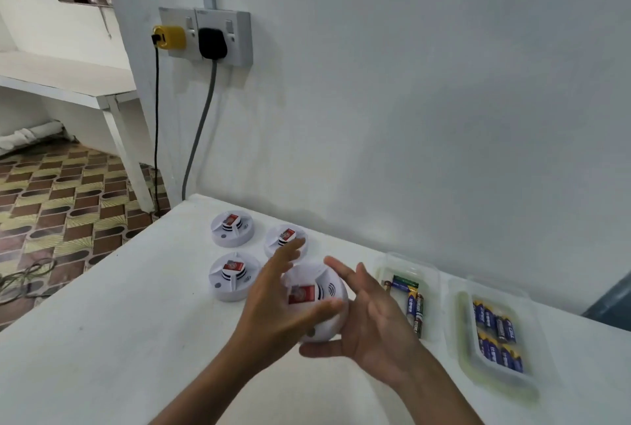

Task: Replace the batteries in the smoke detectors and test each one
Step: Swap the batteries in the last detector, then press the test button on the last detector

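Two clear trays (pixel 457 329) hold batteries (pixel 496 339).

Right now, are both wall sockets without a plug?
No, a yellow plug sits in the left socket and a black plug in the right one.

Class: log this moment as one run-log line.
hands: left hand, right hand around smoke detector | table: three detectors | trays: batteries untouched
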A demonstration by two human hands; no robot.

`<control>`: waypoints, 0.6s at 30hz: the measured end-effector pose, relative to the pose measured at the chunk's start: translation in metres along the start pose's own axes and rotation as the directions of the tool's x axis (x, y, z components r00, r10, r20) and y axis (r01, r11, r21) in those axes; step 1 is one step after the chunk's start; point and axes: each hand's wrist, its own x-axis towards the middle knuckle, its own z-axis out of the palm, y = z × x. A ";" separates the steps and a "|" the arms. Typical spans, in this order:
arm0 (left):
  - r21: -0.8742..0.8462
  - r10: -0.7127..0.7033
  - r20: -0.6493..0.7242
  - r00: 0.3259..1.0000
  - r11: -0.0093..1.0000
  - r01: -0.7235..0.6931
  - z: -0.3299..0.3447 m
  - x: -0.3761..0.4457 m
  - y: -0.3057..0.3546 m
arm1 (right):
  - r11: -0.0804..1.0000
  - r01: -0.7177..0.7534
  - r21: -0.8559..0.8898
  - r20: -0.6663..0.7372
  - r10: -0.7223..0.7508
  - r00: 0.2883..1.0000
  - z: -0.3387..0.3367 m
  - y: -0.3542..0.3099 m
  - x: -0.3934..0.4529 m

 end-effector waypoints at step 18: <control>-0.589 -0.339 0.388 0.857 0.624 0.514 -0.014 -0.063 -0.099 | 0.979 0.074 -0.192 -0.143 -0.103 0.984 -0.054 0.110 0.002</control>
